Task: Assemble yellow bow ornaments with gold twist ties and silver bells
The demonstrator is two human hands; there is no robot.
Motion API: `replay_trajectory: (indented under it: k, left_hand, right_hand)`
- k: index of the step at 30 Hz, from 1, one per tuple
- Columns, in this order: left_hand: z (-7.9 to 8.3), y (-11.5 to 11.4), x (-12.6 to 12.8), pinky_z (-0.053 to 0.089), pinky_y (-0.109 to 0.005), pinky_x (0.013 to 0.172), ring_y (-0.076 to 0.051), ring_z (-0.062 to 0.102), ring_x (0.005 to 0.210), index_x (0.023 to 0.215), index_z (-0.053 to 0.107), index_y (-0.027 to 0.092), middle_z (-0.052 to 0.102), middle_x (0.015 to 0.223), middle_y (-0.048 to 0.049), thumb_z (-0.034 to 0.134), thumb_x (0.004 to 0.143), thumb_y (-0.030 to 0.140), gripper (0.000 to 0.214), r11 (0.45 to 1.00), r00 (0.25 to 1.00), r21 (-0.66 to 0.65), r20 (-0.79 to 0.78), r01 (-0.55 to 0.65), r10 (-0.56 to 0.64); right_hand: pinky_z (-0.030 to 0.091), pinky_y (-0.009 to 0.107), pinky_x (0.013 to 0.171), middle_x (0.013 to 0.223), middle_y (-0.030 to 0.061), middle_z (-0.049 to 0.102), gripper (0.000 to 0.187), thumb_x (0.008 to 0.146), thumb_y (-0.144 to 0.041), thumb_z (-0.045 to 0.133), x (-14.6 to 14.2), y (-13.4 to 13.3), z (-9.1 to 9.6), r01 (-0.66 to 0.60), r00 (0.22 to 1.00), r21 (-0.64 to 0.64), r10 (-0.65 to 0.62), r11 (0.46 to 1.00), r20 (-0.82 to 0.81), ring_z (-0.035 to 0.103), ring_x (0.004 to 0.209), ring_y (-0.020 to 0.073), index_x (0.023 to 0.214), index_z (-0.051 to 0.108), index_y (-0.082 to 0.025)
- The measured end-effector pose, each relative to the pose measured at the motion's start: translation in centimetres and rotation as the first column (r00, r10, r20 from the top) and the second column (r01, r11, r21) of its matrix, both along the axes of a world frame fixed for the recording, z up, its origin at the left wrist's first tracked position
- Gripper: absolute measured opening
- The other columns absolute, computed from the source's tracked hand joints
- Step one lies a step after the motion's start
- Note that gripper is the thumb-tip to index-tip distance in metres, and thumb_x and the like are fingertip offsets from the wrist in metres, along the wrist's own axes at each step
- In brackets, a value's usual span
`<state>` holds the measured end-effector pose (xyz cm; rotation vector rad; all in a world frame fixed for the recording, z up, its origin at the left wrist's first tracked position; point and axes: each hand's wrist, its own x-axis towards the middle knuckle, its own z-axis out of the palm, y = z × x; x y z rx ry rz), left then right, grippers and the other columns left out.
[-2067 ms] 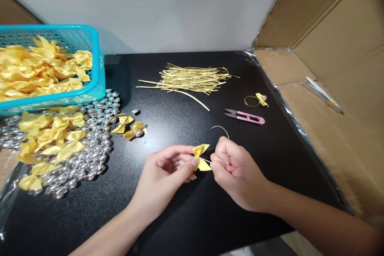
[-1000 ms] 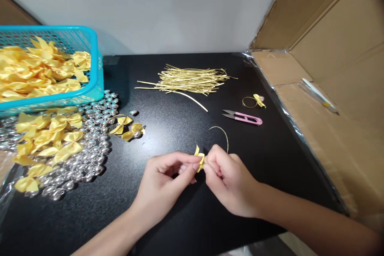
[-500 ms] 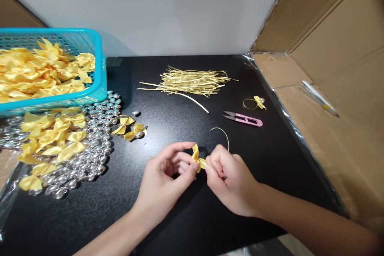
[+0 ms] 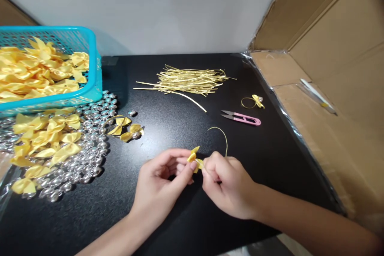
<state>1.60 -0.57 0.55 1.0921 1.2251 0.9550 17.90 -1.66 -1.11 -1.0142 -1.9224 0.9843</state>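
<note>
Between thumb and fingers, my left hand (image 4: 166, 180) pinches a yellow ribbon bow (image 4: 193, 155) just above the black table. My right hand (image 4: 228, 182) is closed right beside it, gripping a thin gold cord (image 4: 225, 136) whose free end curves up behind the fist. A short stretch of the cord shows between the bow and my right fingers. Past my right hand lie pink thread snips (image 4: 247, 119), blades apart, and a finished-looking bow on a cord loop (image 4: 257, 101). To the left of my hands rest a looped bow (image 4: 119, 124) and a bow with a silver bell-like bead (image 4: 132, 133).
A turquoise basket (image 4: 95, 68) full of yellow bows stands at the back left. Before it spread silver beads (image 4: 90, 164) with loose bows (image 4: 45, 140) on top. A bundle of gold cords (image 4: 189, 80) lies at the back. A white-handled cutter (image 4: 318, 96) rests on cardboard at right.
The bow has turned and tilted in my left fingers. Both hands have shifted slightly left and stay close together; the view has moved a little as well.
</note>
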Motion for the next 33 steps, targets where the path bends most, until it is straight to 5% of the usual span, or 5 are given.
replay_trajectory:
  k: [6,20,33]
  left_hand:
    - [-0.09,0.01,-0.07,0.049,-0.009,0.044,-0.005,0.060,0.044,0.075,0.073,0.018,0.068,0.053,0.0049,0.071,0.074,0.012,0.007,0.999,1.000,0.036,-0.013,-0.012,0.013]
    - [-0.24,0.30,-0.09,0.046,-0.007,0.043,-0.004,0.057,0.041,0.073,0.070,0.016,0.063,0.048,0.0059,0.070,0.075,0.015,0.003,1.000,1.000,-0.007,0.022,0.013,-0.012]
    - [-0.22,0.24,-0.09,0.046,-0.008,0.044,-0.004,0.056,0.042,0.073,0.071,0.017,0.064,0.049,0.0058,0.069,0.075,0.013,0.005,0.999,1.000,0.038,-0.007,0.003,-0.003]
  right_hand:
    - [0.027,0.021,0.046,0.061,-0.0083,0.029,0.031,0.080,-0.003,0.044,-0.10,-0.10,0.21,0.044,0.999,0.032,-0.043,0.999,-0.025,0.033,0.046,0.0084,0.076,0.023,-0.026]
    - [0.025,0.019,0.045,0.055,-0.0107,0.030,0.031,0.081,-0.005,0.047,0.07,-0.32,0.40,0.057,0.995,-0.173,-0.071,0.983,-0.075,0.031,0.042,0.0064,0.074,0.024,-0.025]
    - [0.026,0.019,0.045,0.054,-0.0107,0.029,0.028,0.081,-0.008,0.046,0.11,-0.26,0.69,0.053,0.993,-0.231,-0.075,0.972,-0.090,0.031,0.042,0.0066,0.073,0.025,-0.025]
